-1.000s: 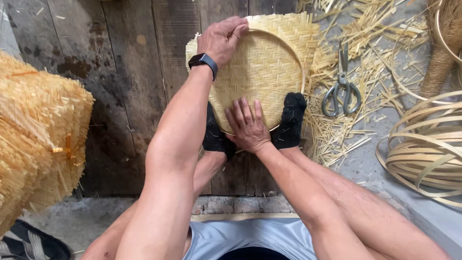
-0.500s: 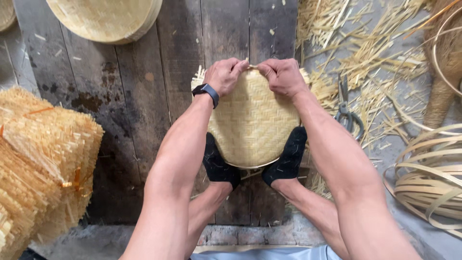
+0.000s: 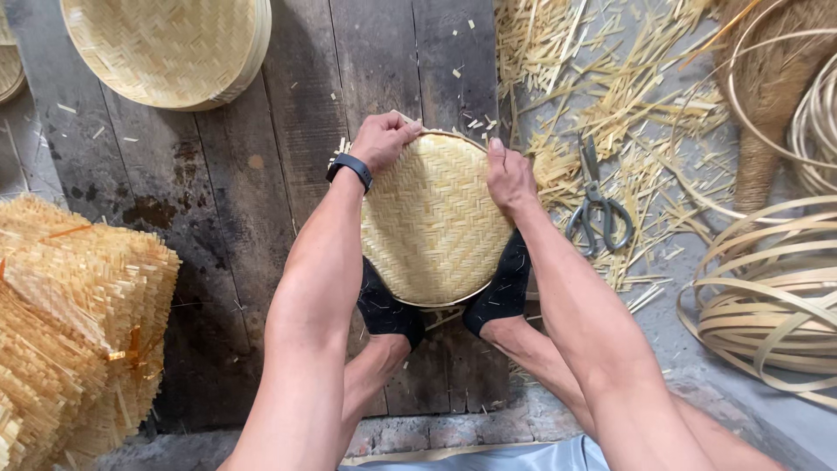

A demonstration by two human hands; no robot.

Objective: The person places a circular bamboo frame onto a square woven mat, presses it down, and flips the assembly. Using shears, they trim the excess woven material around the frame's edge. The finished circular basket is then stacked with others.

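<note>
A round woven bamboo tray (image 3: 432,222) lies on dark wooden boards, pinned at its near edge by my two feet in black socks (image 3: 388,310). My left hand (image 3: 382,139), with a black watch on the wrist, grips the tray's far left rim. My right hand (image 3: 508,174) presses on the tray's right rim with the fingers curled over the edge.
A stack of finished woven trays (image 3: 166,48) lies at the far left. Piled woven mats (image 3: 74,323) stand at the left. Scissors (image 3: 600,209) rest among bamboo trimmings (image 3: 593,96) on the right. Coiled bamboo strips (image 3: 767,296) lie at the right edge.
My right hand slid from the tray's far edge, beside the left hand, down to the right rim. The view shifted, showing more of the stacked trays.
</note>
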